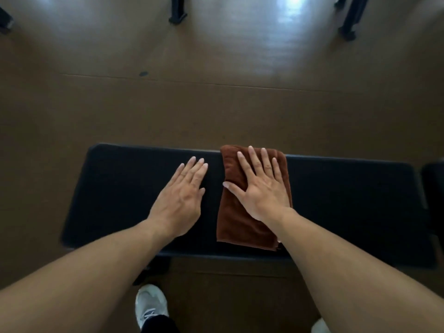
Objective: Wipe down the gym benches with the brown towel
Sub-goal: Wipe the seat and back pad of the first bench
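Desk (348, 200) was a long black padded pad running L–R across the view, long axis crosswise to the person's arms. Most of its bare top lay to either side of the hands: a stretch left of the left hand, a longer one right of the right hand. Another dark pad edge showed at far right, too cropped to tell more.

Towel (236, 212) was folded into a rectangle w/ its long axis front-to-back, i.e. across the desk's width, nearly spanning it from far edge to near edge. It sat directly under the right hand (260, 188), which lay flat on its far half, fingers straight & spread, palm pressing, nothing gripped.

Left hand (180, 198) rested flat on bare desk just beside the towel's left edge, fingers straight & together, not touching the cloth as far as I could tell.

Judgement: right hand was the wiping hand; next stroke prob. ran along the desk's length, either way, w/ more unwiped-looking room to its right.
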Motion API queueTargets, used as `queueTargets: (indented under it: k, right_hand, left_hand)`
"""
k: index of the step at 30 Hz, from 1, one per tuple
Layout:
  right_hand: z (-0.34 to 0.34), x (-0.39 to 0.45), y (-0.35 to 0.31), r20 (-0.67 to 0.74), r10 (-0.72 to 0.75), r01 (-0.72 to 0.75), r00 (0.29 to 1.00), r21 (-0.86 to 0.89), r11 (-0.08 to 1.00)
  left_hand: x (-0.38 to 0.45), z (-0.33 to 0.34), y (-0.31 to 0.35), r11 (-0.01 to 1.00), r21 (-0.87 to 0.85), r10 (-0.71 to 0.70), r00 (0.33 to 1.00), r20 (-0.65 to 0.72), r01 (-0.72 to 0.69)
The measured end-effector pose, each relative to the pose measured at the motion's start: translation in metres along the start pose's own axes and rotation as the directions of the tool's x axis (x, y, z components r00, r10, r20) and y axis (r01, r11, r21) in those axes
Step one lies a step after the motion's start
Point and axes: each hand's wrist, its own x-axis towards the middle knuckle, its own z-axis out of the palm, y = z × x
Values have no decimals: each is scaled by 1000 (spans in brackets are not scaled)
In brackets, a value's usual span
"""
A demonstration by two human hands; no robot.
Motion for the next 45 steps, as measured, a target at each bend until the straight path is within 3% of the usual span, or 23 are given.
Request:
queueTargets:
  k: [10,15,17,20,23,26,29,33,37,45]
  right_hand:
    - [-27,-106,271,-62,199,-195,978,77,978]
    - [-21,-159,351,4,484,-448,875,381,808]
    - [-7,-183,348,-40,512,-421,858,516,746]
    - [12,-208,330,-56,507,-386,860,579,719]
    - [27,-221,306,-158,445,-378,881,332,864]
    - [35,-216,269,-251,282,-255,926,133,958]
    - [44,-199,208,-222,84,-74,971,53,996]
    - [57,-171,109,-156,-140,129,978,-78,989]
    - [69,-144,6,-42,-377,371,925,-114,922]
    - [76,-66,-206,147,-681,696,717,-98,712]
  left_hand:
    - [89,94,246,979,-30,202,978,47,-201]
    - [107,119,330,979,-97,181,983,22,-178]
    - [99,124,344,977,-118,181,983,37,-175]
    - [84,128,339,975,-118,198,979,48,-191]
    - [62,122,304,978,-88,193,979,66,-187]
    - [39,105,246,991,-69,117,993,18,-115]
    - [11,84,174,999,-46,19,1000,-16,-20]
    - [-30,55,79,997,14,-71,995,-69,72]
    - [-73,28,-3,980,12,-197,969,-148,201]
    - [-176,-26,-130,878,-68,-475,846,-242,474]
